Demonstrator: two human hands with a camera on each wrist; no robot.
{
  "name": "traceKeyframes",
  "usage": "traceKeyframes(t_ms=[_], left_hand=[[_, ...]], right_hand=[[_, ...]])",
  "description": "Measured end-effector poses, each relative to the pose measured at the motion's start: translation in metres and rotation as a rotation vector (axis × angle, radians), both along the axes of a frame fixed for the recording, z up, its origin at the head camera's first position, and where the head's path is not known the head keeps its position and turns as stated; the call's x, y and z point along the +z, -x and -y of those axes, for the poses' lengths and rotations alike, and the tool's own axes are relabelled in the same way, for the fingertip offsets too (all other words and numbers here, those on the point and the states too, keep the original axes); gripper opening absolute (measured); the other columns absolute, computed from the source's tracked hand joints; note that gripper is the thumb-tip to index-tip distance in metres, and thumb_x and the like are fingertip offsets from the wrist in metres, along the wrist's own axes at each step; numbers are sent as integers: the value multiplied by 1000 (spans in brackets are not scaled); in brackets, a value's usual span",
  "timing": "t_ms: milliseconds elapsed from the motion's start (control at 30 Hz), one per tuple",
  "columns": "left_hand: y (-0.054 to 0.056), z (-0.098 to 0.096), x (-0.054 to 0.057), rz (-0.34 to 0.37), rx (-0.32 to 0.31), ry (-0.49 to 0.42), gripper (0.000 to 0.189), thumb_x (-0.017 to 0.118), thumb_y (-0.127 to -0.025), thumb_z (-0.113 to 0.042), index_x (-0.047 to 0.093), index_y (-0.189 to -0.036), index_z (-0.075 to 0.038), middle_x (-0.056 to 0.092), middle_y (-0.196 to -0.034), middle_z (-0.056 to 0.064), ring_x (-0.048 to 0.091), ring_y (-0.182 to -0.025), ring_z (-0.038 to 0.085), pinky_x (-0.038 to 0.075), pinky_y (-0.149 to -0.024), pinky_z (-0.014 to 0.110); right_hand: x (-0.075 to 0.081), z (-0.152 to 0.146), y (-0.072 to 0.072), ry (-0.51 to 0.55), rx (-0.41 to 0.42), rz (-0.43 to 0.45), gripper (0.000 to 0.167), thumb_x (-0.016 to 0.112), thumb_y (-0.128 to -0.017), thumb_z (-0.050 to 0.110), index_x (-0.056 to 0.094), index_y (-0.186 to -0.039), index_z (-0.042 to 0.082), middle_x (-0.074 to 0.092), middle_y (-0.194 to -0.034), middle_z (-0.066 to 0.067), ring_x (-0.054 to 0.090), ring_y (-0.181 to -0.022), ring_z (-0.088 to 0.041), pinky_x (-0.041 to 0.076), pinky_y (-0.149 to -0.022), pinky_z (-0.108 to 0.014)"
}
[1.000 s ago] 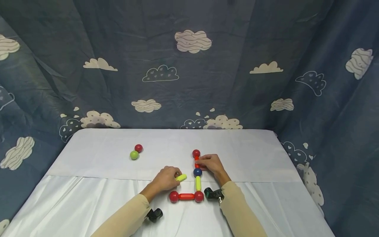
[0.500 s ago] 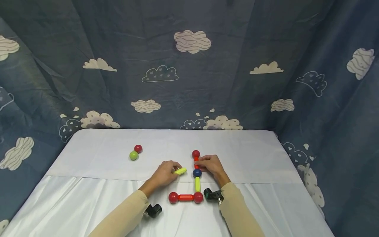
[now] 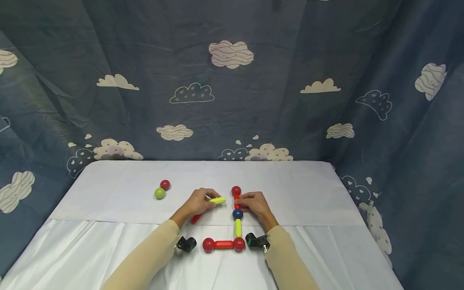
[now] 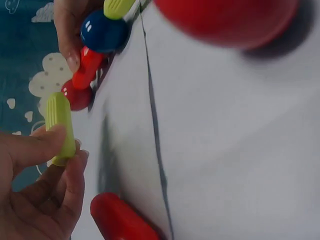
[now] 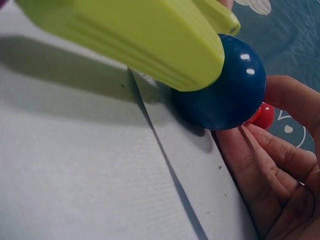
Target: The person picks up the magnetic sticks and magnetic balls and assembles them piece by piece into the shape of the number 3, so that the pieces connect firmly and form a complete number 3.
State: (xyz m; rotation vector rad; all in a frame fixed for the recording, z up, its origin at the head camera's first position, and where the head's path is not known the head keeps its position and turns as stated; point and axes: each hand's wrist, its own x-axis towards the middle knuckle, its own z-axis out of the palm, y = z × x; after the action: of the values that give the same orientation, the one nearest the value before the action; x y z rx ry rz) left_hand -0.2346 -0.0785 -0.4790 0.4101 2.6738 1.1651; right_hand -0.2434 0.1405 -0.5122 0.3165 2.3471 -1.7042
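Observation:
My left hand (image 3: pixel 197 201) pinches a yellow-green ribbed rod (image 4: pixel 61 127) between thumb and fingers, held above the cloth with one end free. My right hand (image 3: pixel 255 203) grips a red rod (image 3: pixel 237 201) that joins a red ball (image 3: pixel 236 190) at the far end to a blue ball (image 3: pixel 237 214). From the blue ball a second yellow-green rod (image 3: pixel 238 228) runs toward me to a red ball (image 3: pixel 239 244). There the line turns left along a red rod (image 3: pixel 224 244) to another red ball (image 3: pixel 208 245). Below my left hand lies a loose red rod (image 4: pixel 122 220).
A loose red ball (image 3: pixel 164 185) and a green ball (image 3: pixel 159 193) sit together at the back left. White cloth (image 3: pixel 308 193) covers the table, with a seam across it. A dark cloud-patterned curtain (image 3: pixel 253 121) hangs behind and at the sides.
My left hand has moved toward the back of the table with the yellow-green rod, bringing the loose red rod into view beneath it. My right hand keeps its grip on the red rod.

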Motion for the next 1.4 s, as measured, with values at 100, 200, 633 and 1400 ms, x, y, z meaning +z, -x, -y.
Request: traceKeyframes(t_ms=[100, 200, 633, 1400], left_hand=[[5, 0, -1, 19, 25, -11, 25, 74, -81, -4, 71, -106, -8, 67, -100, 8, 58, -77, 14, 49, -67, 28], [11, -1, -3, 57, 63, -20, 24, 74, -82, -5, 71, -106, -9, 67, -100, 7, 58, -76, 14, 48, -63, 27], [33, -13, -5, 76, 86, 16, 20, 71, -86, -6, 71, -106, -8, 68, -106, 7, 57, -89, 18, 48, -81, 33], [48, -23, -8, 36, 45, 42, 20, 72, -84, -6, 72, -104, -9, 69, -106, 6, 57, -90, 18, 46, -87, 36]], right_hand=[[-1, 0, -2, 2, -5, 9, 34, 82, -75, 15, 69, -102, -2, 70, -86, -10, 66, -68, -14, 54, -61, -26], [-1, 0, -4, 4, -5, 25, 33, 82, -75, 16, 69, -101, -1, 69, -87, -10, 66, -67, -14, 54, -62, -25], [-1, -7, -4, -8, -1, 7, 34, 82, -75, 17, 70, -102, -1, 69, -89, -11, 65, -65, -13, 54, -61, -24], [1, -2, -2, 24, 16, -8, 32, 80, -77, 14, 70, -102, -3, 69, -90, -13, 66, -65, -13, 54, -61, -26]])
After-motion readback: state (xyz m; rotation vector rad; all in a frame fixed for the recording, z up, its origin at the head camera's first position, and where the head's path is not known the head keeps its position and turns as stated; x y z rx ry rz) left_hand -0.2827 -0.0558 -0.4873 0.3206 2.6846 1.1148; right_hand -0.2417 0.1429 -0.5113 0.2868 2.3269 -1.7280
